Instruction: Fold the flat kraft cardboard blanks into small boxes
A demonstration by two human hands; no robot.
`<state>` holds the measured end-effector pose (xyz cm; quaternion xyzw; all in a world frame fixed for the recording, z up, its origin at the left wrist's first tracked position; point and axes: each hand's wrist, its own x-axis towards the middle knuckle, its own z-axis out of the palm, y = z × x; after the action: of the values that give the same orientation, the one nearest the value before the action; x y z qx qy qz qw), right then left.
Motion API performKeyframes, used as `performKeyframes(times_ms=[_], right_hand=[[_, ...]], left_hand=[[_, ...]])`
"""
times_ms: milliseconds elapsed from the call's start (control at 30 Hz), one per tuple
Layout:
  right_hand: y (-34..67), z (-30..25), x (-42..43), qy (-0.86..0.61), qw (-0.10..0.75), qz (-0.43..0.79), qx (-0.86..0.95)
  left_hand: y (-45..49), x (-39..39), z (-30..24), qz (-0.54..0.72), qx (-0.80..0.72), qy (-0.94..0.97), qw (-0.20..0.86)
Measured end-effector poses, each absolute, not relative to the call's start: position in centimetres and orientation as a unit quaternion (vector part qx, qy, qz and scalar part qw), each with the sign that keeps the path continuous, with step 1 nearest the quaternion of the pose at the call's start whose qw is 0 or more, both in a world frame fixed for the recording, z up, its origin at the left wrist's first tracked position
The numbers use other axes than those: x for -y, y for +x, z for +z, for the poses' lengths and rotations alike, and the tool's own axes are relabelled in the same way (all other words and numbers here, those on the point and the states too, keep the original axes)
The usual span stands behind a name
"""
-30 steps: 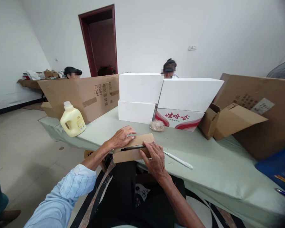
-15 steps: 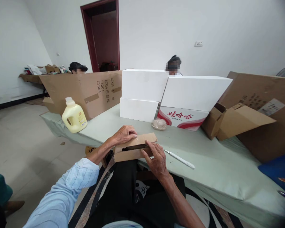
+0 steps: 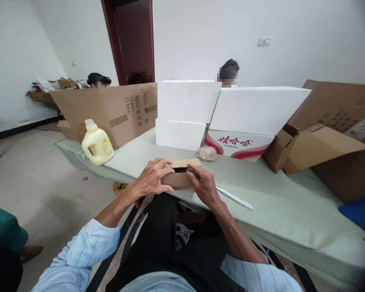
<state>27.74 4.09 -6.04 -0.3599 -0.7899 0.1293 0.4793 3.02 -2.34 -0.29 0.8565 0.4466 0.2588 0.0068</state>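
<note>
Left hand (image 3: pixel 154 177) gripped box (image 3: pixel 179 182) at its left end, right hand (image 3: pixel 202 184) its right end, near surface (image 3: pixel 280 211) edge, knife (image 3: pixel 235 198) just right.

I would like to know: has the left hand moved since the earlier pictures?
Yes: judged against the printed box, the left hand has shifted nearer the wearer and slightly left.
</note>
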Motion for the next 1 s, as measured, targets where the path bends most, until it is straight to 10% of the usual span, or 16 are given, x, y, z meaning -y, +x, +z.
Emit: performKeyframes(times_ms=[1000], right_hand=[[26.9, -4.6, -7.8, -0.406, 0.437, 0.176, 0.783]], left_hand=[[5.3, -4.4, -1.9, 0.345, -0.506, 0.788, 0.064]])
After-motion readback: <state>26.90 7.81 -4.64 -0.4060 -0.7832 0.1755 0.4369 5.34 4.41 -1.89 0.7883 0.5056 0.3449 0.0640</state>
